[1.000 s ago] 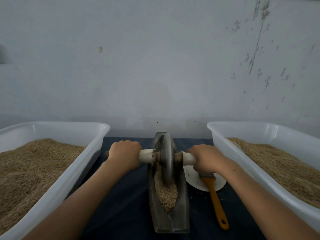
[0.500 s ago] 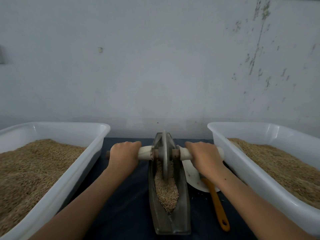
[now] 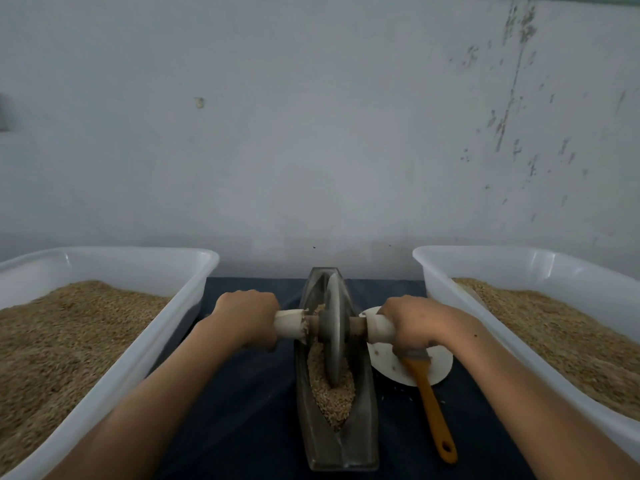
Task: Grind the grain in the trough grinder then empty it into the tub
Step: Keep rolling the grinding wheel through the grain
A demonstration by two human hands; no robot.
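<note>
A narrow grey metal trough grinder stands lengthwise on the dark cloth in the middle. Its grey wheel sits upright in the trough, resting in the pale grain. A rod runs through the wheel with a pale handle on each side. My left hand is closed on the left handle. My right hand is closed on the right handle. A white tub with grain stands at the left and another white tub at the right.
A brush with an orange handle lies on a white round plate just right of the trough. The dark cloth covers the table between the tubs. A grey wall rises right behind the table.
The wheel rolled away from me to the trough's far end, then came back toward me to the middle. Both hands kept their grip on the handles.
</note>
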